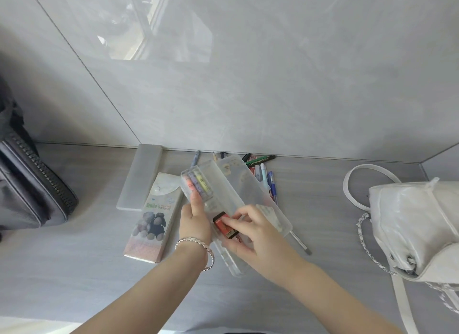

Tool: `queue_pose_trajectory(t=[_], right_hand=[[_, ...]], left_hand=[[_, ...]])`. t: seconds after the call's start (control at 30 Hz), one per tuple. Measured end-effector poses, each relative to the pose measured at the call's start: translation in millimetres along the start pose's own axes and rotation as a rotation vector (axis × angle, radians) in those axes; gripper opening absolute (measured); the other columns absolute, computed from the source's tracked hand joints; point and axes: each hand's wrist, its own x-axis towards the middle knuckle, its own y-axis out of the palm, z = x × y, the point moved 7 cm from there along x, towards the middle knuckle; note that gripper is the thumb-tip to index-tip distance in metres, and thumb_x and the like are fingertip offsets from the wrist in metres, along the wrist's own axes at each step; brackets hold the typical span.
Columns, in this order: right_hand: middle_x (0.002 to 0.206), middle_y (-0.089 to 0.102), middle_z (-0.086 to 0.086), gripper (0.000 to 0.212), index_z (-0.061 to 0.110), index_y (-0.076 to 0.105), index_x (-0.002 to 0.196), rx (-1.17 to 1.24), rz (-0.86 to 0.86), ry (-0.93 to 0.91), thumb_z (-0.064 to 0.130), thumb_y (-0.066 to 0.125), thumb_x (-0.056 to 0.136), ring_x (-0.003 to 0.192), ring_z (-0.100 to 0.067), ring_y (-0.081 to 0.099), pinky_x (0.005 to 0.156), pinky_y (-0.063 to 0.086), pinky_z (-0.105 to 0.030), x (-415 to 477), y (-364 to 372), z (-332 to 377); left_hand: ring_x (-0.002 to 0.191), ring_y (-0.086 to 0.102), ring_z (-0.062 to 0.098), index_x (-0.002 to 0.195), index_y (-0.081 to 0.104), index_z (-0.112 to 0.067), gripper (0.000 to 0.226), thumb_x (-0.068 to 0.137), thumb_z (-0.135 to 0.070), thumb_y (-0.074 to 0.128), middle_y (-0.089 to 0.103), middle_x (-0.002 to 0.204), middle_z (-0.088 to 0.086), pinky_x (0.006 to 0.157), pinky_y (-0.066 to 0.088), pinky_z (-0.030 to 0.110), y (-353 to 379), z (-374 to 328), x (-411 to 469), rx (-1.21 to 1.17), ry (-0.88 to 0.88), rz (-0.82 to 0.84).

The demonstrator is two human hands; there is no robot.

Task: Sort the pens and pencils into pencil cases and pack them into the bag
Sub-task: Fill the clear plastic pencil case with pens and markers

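Steady the clear pencil case [223, 197] with the left hand [195, 218], and with the right hand [250, 230] pinching the eraser [223, 224], seat it flat inside, apparently beside the highlighters [198, 184].

Grey zip bag [29, 184] cut off by left edge, only part in frame. White handbag [417, 229] runs off right edge; strap and chain leave at bottom right. Pens and pencils [263, 174] by the wall mostly hidden behind the open clear pencil case [238, 184]; count unclear. Red eraser [224, 225] partly covered by right hand [250, 231] fingers, label unreadable. Small print on the printed pencil case [154, 217] under "Smile's" too small to read. Both forearms cut by bottom edge.
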Motion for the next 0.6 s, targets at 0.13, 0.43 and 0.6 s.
queue_pose_trajectory(t=[0.13,0.43,0.6], right_hand=[[0.115,0.037,0.013,0.038,0.022,0.052,0.130,-0.037,0.088,-0.018,0.021,0.052,0.092,0.076,0.023,0.044,0.072,0.035,0.002,-3.7,0.7,-0.5],[0.115,0.051,0.006,0.033,0.028,0.064,0.114,-0.125,-0.146,0.009,0.018,0.054,0.084,0.062,0.000,0.045,0.063,0.049,-0.020,6.0,0.6,5.7],[0.099,0.060,-0.001,0.019,0.016,0.074,0.087,-0.016,-0.324,0.025,0.007,0.058,0.080,0.081,-0.003,0.053,0.074,0.040,-0.008,16.4,-22.3,-13.8]], left_hand=[[0.088,0.060,0.024,0.075,0.045,-0.033,0.042,0.084,-0.069,0.026,0.057,0.082,-0.004,0.092,0.048,0.049,0.1,-3.0,-3.7,0.053,0.022,0.019],[0.074,0.056,0.009,0.080,0.053,-0.026,0.035,0.093,-0.051,0.033,0.058,0.077,-0.007,0.072,0.047,0.007,1.9,-10.2,-9.7,0.076,0.173,0.033],[0.123,0.042,0.022,0.137,0.039,-0.019,0.056,0.095,-0.051,0.020,0.049,0.125,0.000,0.101,0.028,0.032,-12.2,-18.0,7.8,0.112,0.132,-0.051]])
